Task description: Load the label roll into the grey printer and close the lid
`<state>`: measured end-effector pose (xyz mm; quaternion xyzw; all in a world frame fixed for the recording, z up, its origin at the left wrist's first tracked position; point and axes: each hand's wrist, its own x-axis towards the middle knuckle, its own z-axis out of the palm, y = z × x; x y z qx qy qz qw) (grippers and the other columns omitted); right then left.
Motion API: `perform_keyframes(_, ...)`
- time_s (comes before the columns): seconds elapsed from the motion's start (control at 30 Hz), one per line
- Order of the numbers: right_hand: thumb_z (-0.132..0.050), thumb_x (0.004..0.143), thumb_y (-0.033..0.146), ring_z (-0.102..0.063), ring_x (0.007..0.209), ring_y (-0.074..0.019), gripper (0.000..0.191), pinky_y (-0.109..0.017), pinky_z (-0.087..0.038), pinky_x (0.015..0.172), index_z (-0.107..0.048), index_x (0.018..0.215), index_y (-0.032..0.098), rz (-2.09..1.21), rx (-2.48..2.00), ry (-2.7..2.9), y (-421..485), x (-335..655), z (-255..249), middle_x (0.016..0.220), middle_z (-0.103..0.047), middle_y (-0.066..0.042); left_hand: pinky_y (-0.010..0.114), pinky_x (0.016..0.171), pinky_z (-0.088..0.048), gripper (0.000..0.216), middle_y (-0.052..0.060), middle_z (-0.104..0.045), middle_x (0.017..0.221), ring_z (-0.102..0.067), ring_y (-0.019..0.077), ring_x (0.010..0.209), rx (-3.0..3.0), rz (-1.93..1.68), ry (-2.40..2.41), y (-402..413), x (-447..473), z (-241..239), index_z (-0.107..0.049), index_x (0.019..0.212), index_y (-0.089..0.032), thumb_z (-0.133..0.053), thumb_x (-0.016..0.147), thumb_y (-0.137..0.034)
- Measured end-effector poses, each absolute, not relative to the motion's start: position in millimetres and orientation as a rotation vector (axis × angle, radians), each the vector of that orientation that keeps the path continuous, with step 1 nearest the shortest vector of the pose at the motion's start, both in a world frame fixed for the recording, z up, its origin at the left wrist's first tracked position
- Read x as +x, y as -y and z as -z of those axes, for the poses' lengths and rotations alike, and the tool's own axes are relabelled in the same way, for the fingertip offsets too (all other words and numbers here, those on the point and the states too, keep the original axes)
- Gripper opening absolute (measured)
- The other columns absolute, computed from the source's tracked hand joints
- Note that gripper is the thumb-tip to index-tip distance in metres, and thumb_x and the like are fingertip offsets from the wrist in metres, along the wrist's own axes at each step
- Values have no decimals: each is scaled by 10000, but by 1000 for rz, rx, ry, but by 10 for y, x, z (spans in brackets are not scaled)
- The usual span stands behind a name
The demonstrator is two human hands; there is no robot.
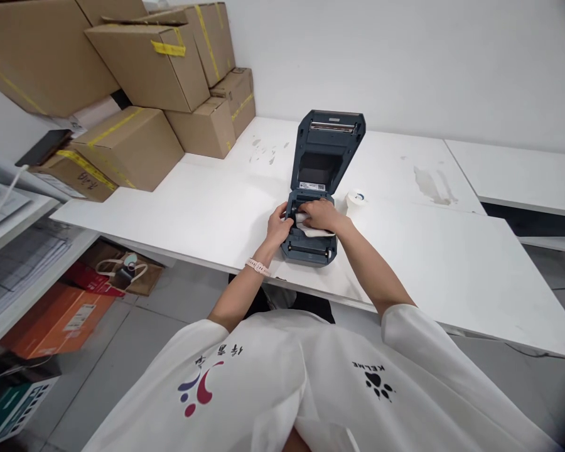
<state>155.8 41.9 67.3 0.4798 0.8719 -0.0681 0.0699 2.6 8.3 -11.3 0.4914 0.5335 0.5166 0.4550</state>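
Observation:
A dark grey label printer (311, 255) stands on the white table with its lid (329, 141) tilted up and back. Inside its bay lies a white paper roll (302, 218), and a loose strip of paper hangs toward the front roller. My right hand (321, 215) reaches in from the right, its fingers curled over the roll; the fingertips are partly hidden. At the left wall of the printer is my left hand (279, 226), fingers bent around the edge with the thumb toward the roll. A second white roll (355, 199) sits on the table just right of the printer.
Taped cardboard boxes (132, 141) are piled at the table's left end, with a dark phone (44, 147) lying on one. A white wall (405, 69) rises behind. Lower left, a shelf (37, 276) and an orange box (59, 320) stand beside the table.

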Motion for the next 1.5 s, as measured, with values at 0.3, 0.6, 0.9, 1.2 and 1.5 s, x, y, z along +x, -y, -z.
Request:
perform_keyframes(0.3, -495, 1046, 325, -672, 1187, -305, 314, -476, -529, 1000, -735, 1213, 210, 315, 1751, -3200, 627, 1853, -232, 1310, -742, -109, 401, 1106, -488, 702, 139, -592, 1495, -589, 285, 1344, 1064, -1235, -1223, 29, 41, 4, -555, 1413, -173, -642, 716, -167)
perform_keyframes(0.6, -500, 1057, 385, -580, 1387, -296, 309, -550, -418, 1165, -698, 1259, 260, 382, 1738, -3283, 793, 1920, -96, 1465, -657, -73, 384, 1085, -507, 677, 107, -601, 1494, -597, 266, 1341, 1079, -1233, -1219, 5, 26, 66, -562, 1402, -207, -667, 734, -190)
perform_keyframes(0.9, -509, 1051, 375, -505, 1464, -316, 275, -603, -383, 1201, -708, 1219, 287, 623, 1719, -3252, 797, 1969, -125, 1505, -625, -44, 380, 1079, -502, 731, 112, -555, 1545, -574, 279, 1363, 1091, -1165, -1246, 17, 9, 57, -515, 1453, -236, -713, 750, -265)
perform_keyframes(1.2, -593, 1012, 327, -614, 1333, -316, 210, -587, -460, 1133, -766, 1112, 262, 366, 2032, -3413, 948, 1883, 98, 1302, -758, -68, 409, 1086, -498, 761, 105, -535, 1565, -551, 305, 1385, 1089, -1137, -1244, 4, 7, 43, -503, 1477, -255, -713, 747, -286)
perform_keyframes(1.5, -516, 1034, 360, -591, 1371, -309, 283, -599, -407, 1176, -755, 1156, 268, 459, 2047, -3333, 1008, 1892, 41, 1346, -738, -65, 427, 1099, -496, 753, 130, -555, 1539, -566, 303, 1370, 1043, -1171, -1246, -21, 17, 55, -529, 1455, -217, -728, 730, -255)
